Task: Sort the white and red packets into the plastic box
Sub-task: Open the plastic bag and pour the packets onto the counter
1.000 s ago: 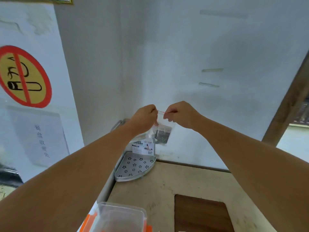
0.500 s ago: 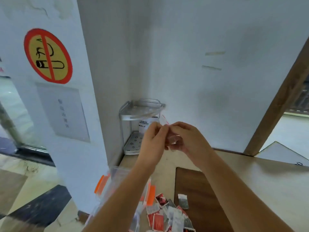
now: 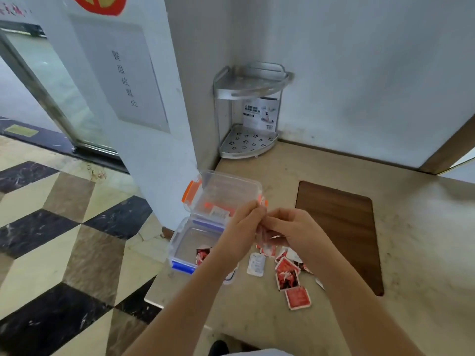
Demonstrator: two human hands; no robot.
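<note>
Head view: both hands are seen together above the tabletop (image 3: 257, 327), just in front of the plastic box (image 3: 226, 194). A small clear bag (image 3: 266, 238) is pinched between them. The left hand (image 3: 241, 227) is curled, its fingertips closed on the bag's upper edge. The right hand (image 3: 295, 231) is likewise curled, with thumb and forefinger brought against the left hand's fingers on the same bag. What the bag contains cannot be told, since it is mostly covered by the fingers.

The plastic box is seen lying open at the tabletop's left edge: a clear part with orange clips (image 3: 189, 194) farther away and a clear part with a blue clip (image 3: 183, 268) nearer. A white label or packet (image 3: 219, 211) is visible in the farther part, and a red packet (image 3: 203, 254) in the nearer one.

Loose red packets (image 3: 298, 296) and a white packet (image 3: 255, 264) are scattered on the tabletop below and right of the hands, some overlapping. A dark wooden inlay (image 3: 341, 227) is set into the tabletop to the right, and a metal corner shelf (image 3: 249, 147) is placed against the wall behind the box.
</note>
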